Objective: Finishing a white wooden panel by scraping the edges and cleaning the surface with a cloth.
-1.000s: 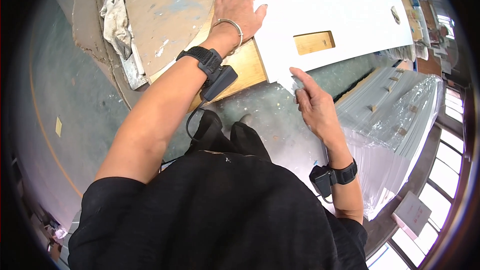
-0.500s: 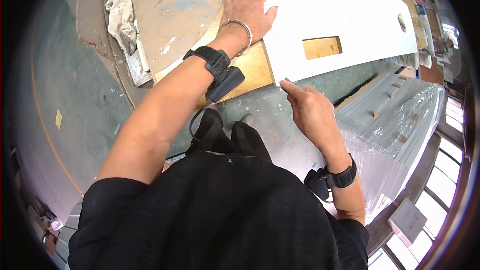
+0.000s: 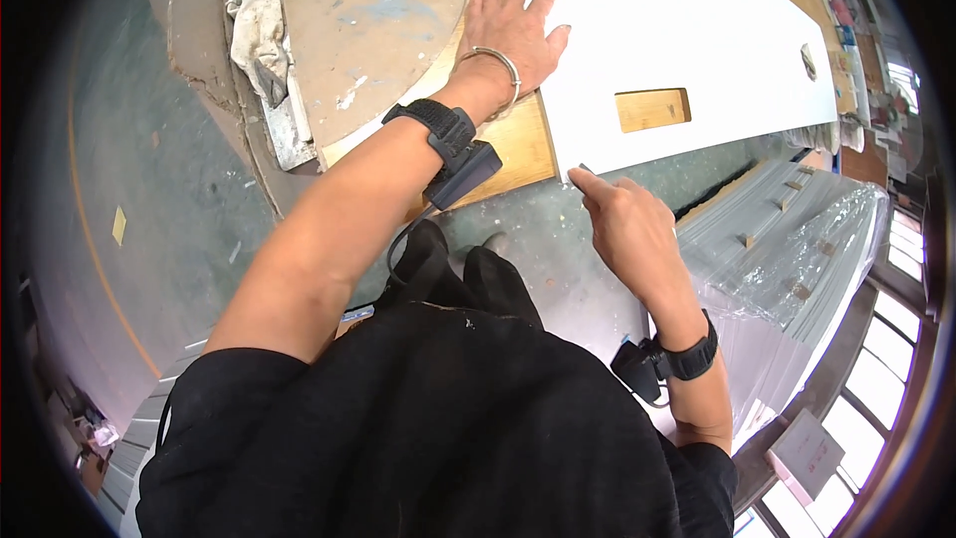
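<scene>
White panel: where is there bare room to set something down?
Bare: the white panel beyond the rectangular cutout, and between cutout and left hand. Crowded: the panel's left edge, under that hand; its near corner, by the right hand.

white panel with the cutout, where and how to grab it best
Probably grip the white panel by its near long edge, coming from that side, pinching top and underside: floor shows beside that edge, while wooden tabletop shows through the cutout, likely blocking a grip there.
</scene>
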`<state>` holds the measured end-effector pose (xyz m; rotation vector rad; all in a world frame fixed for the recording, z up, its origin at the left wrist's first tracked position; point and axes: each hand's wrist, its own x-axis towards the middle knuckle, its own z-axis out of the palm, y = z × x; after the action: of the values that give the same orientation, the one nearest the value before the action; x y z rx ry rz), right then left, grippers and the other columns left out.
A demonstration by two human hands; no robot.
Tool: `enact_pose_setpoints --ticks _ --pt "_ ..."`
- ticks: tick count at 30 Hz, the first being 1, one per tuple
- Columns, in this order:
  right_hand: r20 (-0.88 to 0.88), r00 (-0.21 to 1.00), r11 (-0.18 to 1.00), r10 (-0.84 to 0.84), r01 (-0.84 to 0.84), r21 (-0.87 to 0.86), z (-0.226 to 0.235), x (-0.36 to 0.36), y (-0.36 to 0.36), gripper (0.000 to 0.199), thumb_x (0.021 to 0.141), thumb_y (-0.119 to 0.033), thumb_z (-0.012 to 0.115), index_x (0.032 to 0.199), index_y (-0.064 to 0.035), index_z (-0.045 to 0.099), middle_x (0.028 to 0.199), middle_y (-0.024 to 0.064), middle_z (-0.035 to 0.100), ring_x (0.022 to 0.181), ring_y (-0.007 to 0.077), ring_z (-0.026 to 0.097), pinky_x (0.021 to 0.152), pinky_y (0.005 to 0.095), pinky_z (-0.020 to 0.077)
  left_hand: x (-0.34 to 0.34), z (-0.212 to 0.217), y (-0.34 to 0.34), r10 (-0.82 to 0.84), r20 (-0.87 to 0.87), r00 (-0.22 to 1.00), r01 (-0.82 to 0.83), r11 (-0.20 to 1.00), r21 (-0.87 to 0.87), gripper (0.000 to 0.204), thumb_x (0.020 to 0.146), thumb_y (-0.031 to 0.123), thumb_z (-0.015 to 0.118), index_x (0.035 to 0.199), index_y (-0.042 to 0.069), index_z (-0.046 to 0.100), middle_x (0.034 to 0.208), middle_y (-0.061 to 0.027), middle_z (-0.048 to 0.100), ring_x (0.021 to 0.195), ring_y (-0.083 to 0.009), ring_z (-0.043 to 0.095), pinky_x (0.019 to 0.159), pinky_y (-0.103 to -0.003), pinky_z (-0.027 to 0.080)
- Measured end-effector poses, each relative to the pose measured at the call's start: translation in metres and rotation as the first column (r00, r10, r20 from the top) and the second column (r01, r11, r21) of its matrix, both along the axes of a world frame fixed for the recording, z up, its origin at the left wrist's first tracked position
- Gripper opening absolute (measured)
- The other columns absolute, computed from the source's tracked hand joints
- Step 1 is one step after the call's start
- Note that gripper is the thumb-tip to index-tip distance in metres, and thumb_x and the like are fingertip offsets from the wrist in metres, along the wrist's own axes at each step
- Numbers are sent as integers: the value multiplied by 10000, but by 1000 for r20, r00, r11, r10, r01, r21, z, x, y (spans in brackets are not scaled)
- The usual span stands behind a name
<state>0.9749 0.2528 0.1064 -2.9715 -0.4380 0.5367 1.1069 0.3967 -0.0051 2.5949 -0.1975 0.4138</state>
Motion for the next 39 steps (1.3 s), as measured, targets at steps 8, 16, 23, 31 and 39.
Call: enact_pose_setpoints --ticks 8,16,23,31,39 --pt "156 987 950 -41 -10 313 -16 16 4 333 803 -72 528 1132 -106 562 695 174 580 635 287 584 587 378 473 1 4 2 -14 -27 1000 14 1000 -14 486 851 386 476 1265 132 459 1387 -108 320 1289 -346 230 1067 -432 177" --pt "-210 790 476 -576 532 700 -29 32 -23 580 801 -197 628 1295 -23 378 818 154 628 721 223 619 684 318 477 1 2 1 -30 3 1000 30 999 18 488 843 384 491 1247 110 480 1376 -119 337 1287 -334 247 1060 -435 188" --pt "31 946 811 -324 261 523 -47 -5 -26 726 701 -170 700 1312 -51 328 1083 219 562 912 332 585 743 370 474 4 4 3 -49 9 999 49 998 34 490 828 379 502 1226 94 493 1360 -123 361 1270 -324 275 1056 -426 194" --pt "-139 754 538 -642 573 618 -54 -83 -141 671 728 -39 645 1324 -128 349 1053 164 587 859 190 597 747 293 458 6 6 4 -59 -65 996 62 997 54 478 824 346 515 1216 75 486 1346 -149 369 1257 -348 281 1046 -418 213" --pt "-169 729 508 -663 604 614 -123 -162 -284 590 741 -113 639 1285 -129 411 968 152 621 864 243 607 751 339 462 -76 30 -78 3 -332 943 134 912 388 693 863 385 454 1332 -73 228 1411 -265 169 1324 -407 102 1062 -516 62"
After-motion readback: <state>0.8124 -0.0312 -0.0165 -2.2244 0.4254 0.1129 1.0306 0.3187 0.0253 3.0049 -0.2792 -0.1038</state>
